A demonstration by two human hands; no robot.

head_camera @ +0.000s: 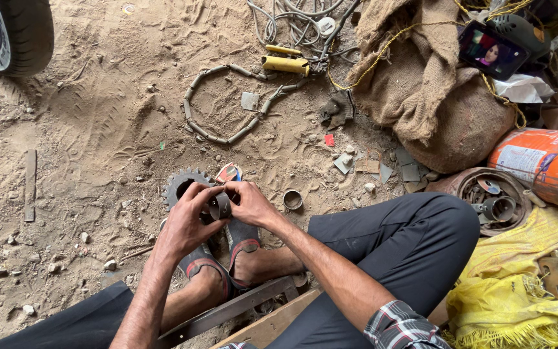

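The person wears dark charcoal trousers (395,239) of smooth, plain fabric, lightly dusted and creased at the knee. The same dark cloth covers the other leg (79,320) at the lower left edge of the view. A rolled-up checked shirt sleeve (403,329) in grey, white and red plaid ends above the right forearm; the left forearm is bare, with no sleeve in sight. Both hands, the left hand (185,223) and the right hand (250,203), are bare, without gloves, rings or a watch. On the feet are grey open sandals with red-edged straps (243,245), worn and dusty, leaving the ankles uncovered.
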